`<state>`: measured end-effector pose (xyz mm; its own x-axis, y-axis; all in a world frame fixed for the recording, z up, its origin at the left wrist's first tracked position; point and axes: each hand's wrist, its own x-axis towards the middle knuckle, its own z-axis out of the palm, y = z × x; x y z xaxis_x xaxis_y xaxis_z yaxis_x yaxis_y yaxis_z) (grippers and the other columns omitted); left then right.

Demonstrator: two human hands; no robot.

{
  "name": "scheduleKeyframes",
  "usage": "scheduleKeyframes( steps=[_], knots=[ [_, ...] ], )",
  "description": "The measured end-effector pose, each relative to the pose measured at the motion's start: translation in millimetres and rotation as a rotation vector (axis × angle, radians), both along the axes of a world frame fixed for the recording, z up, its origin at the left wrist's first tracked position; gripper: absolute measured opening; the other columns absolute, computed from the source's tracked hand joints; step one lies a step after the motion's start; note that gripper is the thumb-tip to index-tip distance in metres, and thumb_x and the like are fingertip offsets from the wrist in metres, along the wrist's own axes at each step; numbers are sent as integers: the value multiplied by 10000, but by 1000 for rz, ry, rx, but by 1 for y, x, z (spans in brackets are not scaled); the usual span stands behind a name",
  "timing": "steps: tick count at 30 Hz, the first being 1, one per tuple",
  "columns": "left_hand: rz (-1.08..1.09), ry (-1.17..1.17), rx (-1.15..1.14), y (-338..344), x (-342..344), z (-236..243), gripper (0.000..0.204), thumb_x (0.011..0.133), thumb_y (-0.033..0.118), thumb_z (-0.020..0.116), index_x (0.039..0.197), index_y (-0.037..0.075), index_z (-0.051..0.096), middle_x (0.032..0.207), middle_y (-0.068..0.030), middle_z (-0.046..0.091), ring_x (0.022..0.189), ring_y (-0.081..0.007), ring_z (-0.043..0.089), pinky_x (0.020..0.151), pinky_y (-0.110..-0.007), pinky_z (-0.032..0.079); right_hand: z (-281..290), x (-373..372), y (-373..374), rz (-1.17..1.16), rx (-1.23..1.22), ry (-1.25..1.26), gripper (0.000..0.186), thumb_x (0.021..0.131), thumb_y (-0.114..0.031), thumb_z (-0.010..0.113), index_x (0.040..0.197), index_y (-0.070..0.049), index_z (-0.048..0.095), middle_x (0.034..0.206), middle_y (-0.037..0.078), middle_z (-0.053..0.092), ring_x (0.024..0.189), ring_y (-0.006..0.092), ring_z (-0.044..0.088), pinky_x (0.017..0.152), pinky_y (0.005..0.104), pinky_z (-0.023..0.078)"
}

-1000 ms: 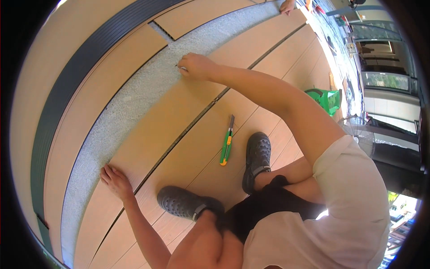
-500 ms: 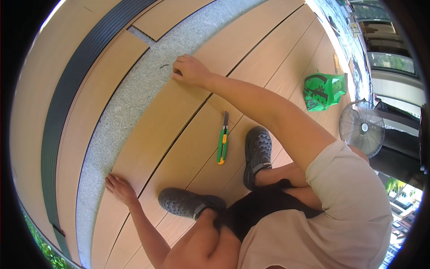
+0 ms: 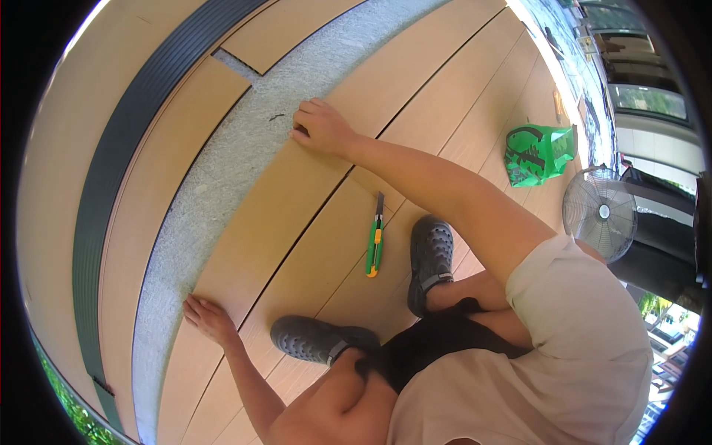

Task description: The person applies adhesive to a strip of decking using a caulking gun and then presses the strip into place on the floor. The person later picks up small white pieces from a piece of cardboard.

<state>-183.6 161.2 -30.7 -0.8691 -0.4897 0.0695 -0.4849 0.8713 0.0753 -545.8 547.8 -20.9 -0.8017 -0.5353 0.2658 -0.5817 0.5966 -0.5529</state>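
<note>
A long tan decking board point(image 3: 297, 194) runs beside a strip of bare grey concrete point(image 3: 230, 159). My left hand point(image 3: 211, 320) is at the nearer part of its outer edge, fingers bent over that edge. Farther along the same edge, my right hand point(image 3: 324, 130) curls its fingers round the rim, with the fingertips partly hidden. Between my arms a green and yellow utility knife point(image 3: 375, 241) lies on the neighbouring boards, blade out, touched by neither hand.
My dark clogs point(image 3: 432, 252) stand on the boards behind the knife. To the right are a green bag point(image 3: 540, 154) and a round fan point(image 3: 602, 211). Beyond the concrete lie more tan boards point(image 3: 174, 122) and a dark ribbed strip point(image 3: 111, 159).
The whole view has shifted slightly, so the boards, knife and clogs all sit a little lower and farther right. Both hands keep their places at the board's edge.
</note>
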Motion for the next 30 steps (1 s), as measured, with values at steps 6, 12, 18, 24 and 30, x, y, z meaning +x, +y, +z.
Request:
scheduleKeyframes(
  steps=[6, 12, 18, 24, 30],
  knots=[
    [-14, 29, 39, 11, -17, -10, 430, 1068, 220, 478, 1406, -39, 535, 1415, -281, 508, 1304, -457, 478, 1107, -530, 419, 8, -10, 14, -26, 41, 80, 172, 795, -179, 690, 738, -61, 578, 859, 135, 575, 887, 341, 558, 767, 470, 472],
    [-30, 109, -33, -3, 9, -23, 446, 1071, 247, 429, 1344, -86, 546, 1396, -302, 498, 1284, -465, 476, 1109, -529, 396, -2, 6, 2, -72, -15, 164, 172, 796, -163, 656, 736, -50, 541, 858, 134, 550, 882, 329, 546, 773, 451, 478],
    [-220, 173, -261, 18, -8, -2, 310, 1014, 99, 516, 1161, -158, 606, 1263, -309, 619, 1138, -525, 582, 1024, -588, 480, 10, 8, 6, -67, -23, 211, 184, 815, -168, 660, 780, -38, 536, 888, 133, 533, 895, 319, 532, 809, 433, 472],
    [-257, 79, -310, 11, -6, 1, 294, 1016, 109, 492, 1143, -121, 625, 1236, -303, 628, 1165, -489, 581, 1041, -596, 454, 12, 13, 5, -81, -13, 182, 173, 816, -177, 663, 826, -35, 565, 924, 132, 547, 926, 315, 535, 848, 430, 472],
    [-319, 3, -422, 21, -9, 17, 285, 1013, 111, 488, 1158, -100, 615, 1227, -283, 640, 1160, -471, 593, 1014, -605, 456, 4, 14, 9, -98, -18, 164, 190, 812, -196, 676, 868, -40, 582, 960, 133, 559, 957, 318, 547, 873, 433, 475]
  ],
)
